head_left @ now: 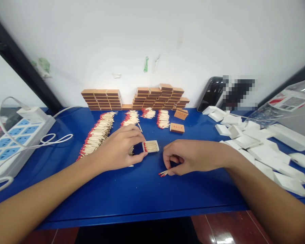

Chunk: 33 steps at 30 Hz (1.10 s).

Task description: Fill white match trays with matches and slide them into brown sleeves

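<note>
My left hand (124, 147) grips the left end of a small white tray (157, 146), thumb below and fingers above. Red-tipped matches (151, 146) lie inside that tray. To its right, my right hand (177, 157) is closed, pinching a few loose matches (163, 174) between thumb and fingers, low over the blue table (142, 196). Behind my left hand runs a long heap of matches (98, 135). Smaller match piles (163, 119) are set farther back. Two orange matchboxes (177, 128) rest beyond my right hand.
Stacked matchboxes (101, 99) line the wall. Several white trays (259, 142) are heaped at the right, near a white mouse (302, 160) and a plastic bag (289, 100). A black phone (210, 94) leans on the wall. A power strip (17, 142) with white cables occupies the left.
</note>
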### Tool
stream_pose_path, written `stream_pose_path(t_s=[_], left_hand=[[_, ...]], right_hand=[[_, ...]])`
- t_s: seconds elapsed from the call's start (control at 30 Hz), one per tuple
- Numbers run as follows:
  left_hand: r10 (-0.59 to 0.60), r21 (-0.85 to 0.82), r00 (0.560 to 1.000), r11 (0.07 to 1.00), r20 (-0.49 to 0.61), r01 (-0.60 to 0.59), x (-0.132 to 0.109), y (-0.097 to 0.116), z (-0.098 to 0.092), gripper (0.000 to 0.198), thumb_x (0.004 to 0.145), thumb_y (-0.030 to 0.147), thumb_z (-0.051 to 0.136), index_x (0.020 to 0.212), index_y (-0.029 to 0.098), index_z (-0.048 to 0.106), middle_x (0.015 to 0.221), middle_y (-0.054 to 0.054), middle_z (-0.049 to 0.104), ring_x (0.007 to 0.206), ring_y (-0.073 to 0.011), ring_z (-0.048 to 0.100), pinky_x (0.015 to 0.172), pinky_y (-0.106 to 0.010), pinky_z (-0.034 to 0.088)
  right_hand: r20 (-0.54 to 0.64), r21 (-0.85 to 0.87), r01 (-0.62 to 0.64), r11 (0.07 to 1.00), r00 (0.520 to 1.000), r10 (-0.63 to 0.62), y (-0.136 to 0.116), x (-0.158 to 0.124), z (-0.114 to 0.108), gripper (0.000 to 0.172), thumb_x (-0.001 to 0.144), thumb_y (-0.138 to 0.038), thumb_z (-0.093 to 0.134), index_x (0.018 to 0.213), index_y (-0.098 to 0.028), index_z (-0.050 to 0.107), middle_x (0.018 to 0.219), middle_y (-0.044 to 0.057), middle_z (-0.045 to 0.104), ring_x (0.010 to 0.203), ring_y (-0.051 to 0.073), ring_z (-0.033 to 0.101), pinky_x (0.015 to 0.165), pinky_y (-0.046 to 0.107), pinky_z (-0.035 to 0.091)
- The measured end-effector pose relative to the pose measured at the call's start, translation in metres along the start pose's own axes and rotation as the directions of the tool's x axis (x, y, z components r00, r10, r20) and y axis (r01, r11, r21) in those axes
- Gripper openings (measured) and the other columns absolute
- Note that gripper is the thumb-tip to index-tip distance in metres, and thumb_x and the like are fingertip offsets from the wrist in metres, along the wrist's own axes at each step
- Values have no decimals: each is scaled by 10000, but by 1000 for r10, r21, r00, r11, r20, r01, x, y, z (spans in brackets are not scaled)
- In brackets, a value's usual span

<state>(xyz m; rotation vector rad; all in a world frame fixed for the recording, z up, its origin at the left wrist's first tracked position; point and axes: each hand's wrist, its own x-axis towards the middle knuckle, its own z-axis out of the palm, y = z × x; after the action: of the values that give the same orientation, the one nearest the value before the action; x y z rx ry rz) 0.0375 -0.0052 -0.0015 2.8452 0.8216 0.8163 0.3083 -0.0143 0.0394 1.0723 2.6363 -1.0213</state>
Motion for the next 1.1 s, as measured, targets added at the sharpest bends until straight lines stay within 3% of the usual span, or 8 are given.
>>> stream_pose_path(t_s=[0.1, 0.27, 0.67, 0.9, 1.1], left_hand=[[4, 5, 1000, 1000, -1, -4, 0, 0, 0, 198, 935, 310, 716, 1078, 178, 747, 1056, -89, 751, 1072, -262, 656, 999, -439, 562], [3, 6, 1000, 1000, -8, -3, -1, 0, 0, 207, 928, 309, 721, 1081, 172, 748, 1054, -93, 752, 1082, -266, 658, 1005, -436, 561], [4, 2, 1000, 1000, 4, -4, -1, 0, 0, 203, 943, 327, 712, 1075, 175, 742, 1057, -92, 750, 1072, -263, 651, 998, -441, 558], [13, -9, 1000, 1000, -1, -13, -2, -1, 0, 182, 940, 307, 707, 1068, 183, 741, 1043, -83, 751, 1053, -258, 654, 989, -438, 560], [2, -12, 1000, 1000, 8, -2, -1, 0, 0, 190, 936, 305, 713, 1079, 184, 747, 1046, -82, 751, 1060, -260, 650, 989, -442, 560]], right_hand=[[-34, 8, -1, 1000, 999, 2, -1, 2, 4, 15, 815, -220, 725, 802, -226, 722, 744, -21, 603, 623, 133, 527, 519, 274, 370], [-60, 19, 6, 1000, 998, -5, -2, 7, 6, 47, 787, -180, 718, 785, -221, 695, 761, -26, 617, 640, 128, 531, 544, 269, 378], [-246, -39, -11, 999, 969, 1, 15, 11, -4, 63, 889, -261, 637, 873, -216, 678, 848, 6, 621, 705, 149, 512, 620, 291, 384], [-378, -86, 5, 996, 925, -37, 19, 16, -3, 120, 923, -323, 624, 862, -221, 641, 800, -5, 599, 709, 155, 491, 647, 305, 343], [-382, -137, 3, 991, 923, -55, 20, 19, -3, 151, 942, -334, 621, 845, -218, 616, 804, -6, 590, 731, 158, 487, 677, 311, 339]])
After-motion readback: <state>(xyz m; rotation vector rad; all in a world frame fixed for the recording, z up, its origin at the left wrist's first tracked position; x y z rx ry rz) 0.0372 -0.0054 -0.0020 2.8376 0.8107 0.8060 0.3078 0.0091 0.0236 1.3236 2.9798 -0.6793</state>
